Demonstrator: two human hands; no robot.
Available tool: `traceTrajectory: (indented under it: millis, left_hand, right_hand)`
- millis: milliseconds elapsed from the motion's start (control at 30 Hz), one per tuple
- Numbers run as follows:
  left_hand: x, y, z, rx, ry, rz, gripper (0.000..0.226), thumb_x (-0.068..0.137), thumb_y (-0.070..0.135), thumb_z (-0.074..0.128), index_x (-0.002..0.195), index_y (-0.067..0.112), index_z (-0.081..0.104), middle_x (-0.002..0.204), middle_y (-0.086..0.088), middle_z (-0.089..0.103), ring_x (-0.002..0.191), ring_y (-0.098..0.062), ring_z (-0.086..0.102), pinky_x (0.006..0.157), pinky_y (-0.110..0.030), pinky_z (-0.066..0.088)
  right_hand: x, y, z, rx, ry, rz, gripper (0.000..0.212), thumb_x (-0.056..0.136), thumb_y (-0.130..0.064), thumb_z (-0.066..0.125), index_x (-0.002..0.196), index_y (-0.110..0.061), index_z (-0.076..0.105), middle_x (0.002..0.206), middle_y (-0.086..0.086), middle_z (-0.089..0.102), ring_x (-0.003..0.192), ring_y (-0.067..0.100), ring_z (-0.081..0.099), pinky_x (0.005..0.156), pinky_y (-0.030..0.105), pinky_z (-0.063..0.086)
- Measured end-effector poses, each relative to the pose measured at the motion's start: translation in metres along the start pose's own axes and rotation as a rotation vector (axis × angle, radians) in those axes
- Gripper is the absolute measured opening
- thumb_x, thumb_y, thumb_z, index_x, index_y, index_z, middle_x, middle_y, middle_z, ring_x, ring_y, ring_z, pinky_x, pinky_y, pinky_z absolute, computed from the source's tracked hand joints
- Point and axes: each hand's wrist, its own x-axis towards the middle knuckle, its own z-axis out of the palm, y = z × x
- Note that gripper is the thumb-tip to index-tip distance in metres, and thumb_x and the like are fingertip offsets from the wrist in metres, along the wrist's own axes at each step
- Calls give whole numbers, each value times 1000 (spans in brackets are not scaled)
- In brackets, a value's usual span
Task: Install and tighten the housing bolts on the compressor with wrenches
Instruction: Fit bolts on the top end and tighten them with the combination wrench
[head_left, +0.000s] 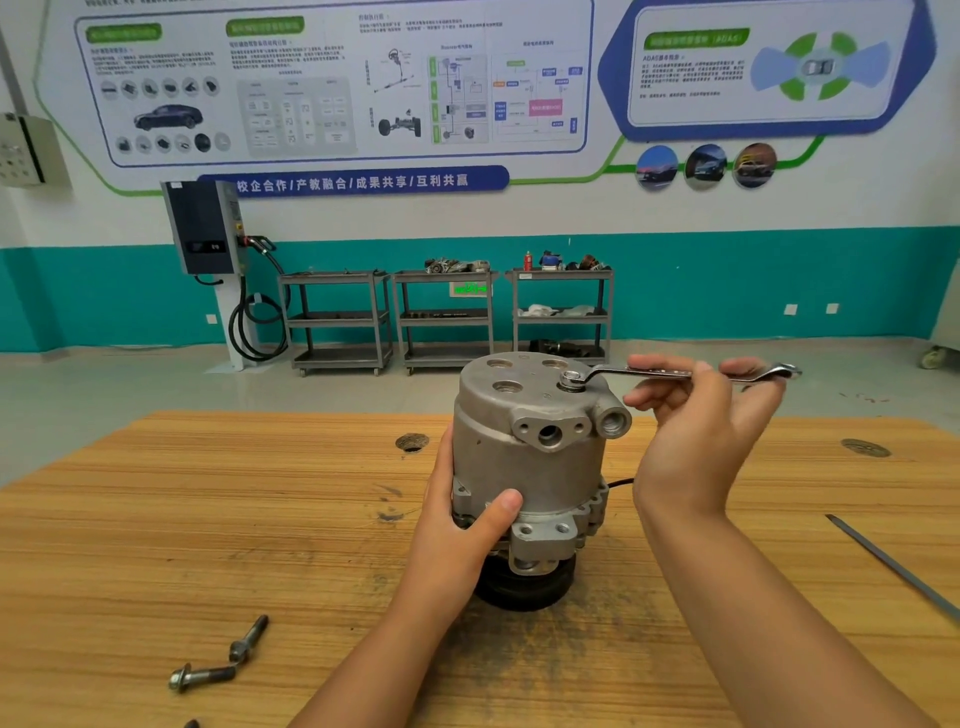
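Compressor (524, 457) stands pulley-down mid-bench (208, 519), nearer the far edge — cast metal, likely heavy, stiff and smooth-sided. Left grip (457, 525) wraps its lower body, thumb forward, steadying it. The wrench (654, 370) has its ring on a top bolt (571, 379); right grip (696, 421) curls round the handle. Best held low, by the lugs. Two spare bolts (202, 675) lie toward the near-left corner.

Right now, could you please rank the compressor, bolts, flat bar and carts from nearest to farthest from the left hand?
1. compressor, gripped by the left hand.
2. bolts, on the table, lower left.
3. flat bar, table's right side.
4. carts, at the far wall.
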Motion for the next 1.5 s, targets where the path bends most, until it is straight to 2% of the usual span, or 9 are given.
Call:
traceTrajectory:
  millis: [300,433,533,667,967,1100,1267,1400,1500]
  left_hand:
    - [0,2,0,15,18,-17,73,61,63,68,118,74,23,107,57,46,100,29,47,70,4,40]
    - [0,5,2,22,12,-1,65,62,62,68,109,83,28,110,52,50,102,26,49,72,2,41]
    - [-1,4,2,17,9,20,67,63,61,69,113,80,29,115,45,53,106,19,52,75,-1,44]
    - [-1,3,1,22,8,33,66,64,60,69,114,80,30,117,42,53,107,16,54,76,-3,45]
    - [-1,4,1,28,15,26,64,63,62,67,108,85,27,111,52,49,104,23,51,72,1,43]
    - [0,0,-1,11,11,31,73,63,62,68,122,73,27,116,49,50,108,20,51,76,-2,43]
    - [1,0,-2,14,0,29,71,65,58,68,123,67,29,111,52,49,102,25,50,72,2,42]
    - [1,-2,-5,-15,5,-7,75,61,61,70,122,69,28,111,54,48,101,27,49,71,2,42]
    - [2,-4,-7,-28,-7,-25,79,59,62,71,124,67,26,109,55,47,100,27,50,71,1,43]
  right_hand:
    - [-7,4,-1,-151,-203,-440,17,90,-11,34,94,-27,29,77,-4,66,58,18,56,54,32,44]
    - [-11,7,-3,-262,-407,-633,24,99,-20,33,110,-40,39,88,13,57,65,14,55,61,27,47]
    - [-13,8,-4,-406,-515,-706,24,102,-29,33,105,-12,49,90,9,57,76,15,55,74,17,44]
    - [-16,0,1,-639,-561,-867,34,97,-21,48,92,6,67,84,19,65,77,27,60,69,33,48]
    - [-26,-5,15,-882,-593,-990,19,87,-7,55,89,2,72,85,14,70,75,29,64,71,30,42]
    - [-22,-8,11,-880,-605,-1026,18,86,-4,55,88,4,71,86,15,69,74,29,63,67,31,42]
    - [-15,-21,17,-729,-605,-948,21,91,-4,50,92,7,67,89,18,66,83,27,62,74,33,52]
    - [-11,-28,19,-345,-427,-388,16,100,-17,36,95,-18,52,88,3,62,79,19,63,75,27,51]
    - [0,-27,13,-117,-308,-127,22,101,-21,29,92,-19,48,79,-5,65,71,14,63,68,23,50]
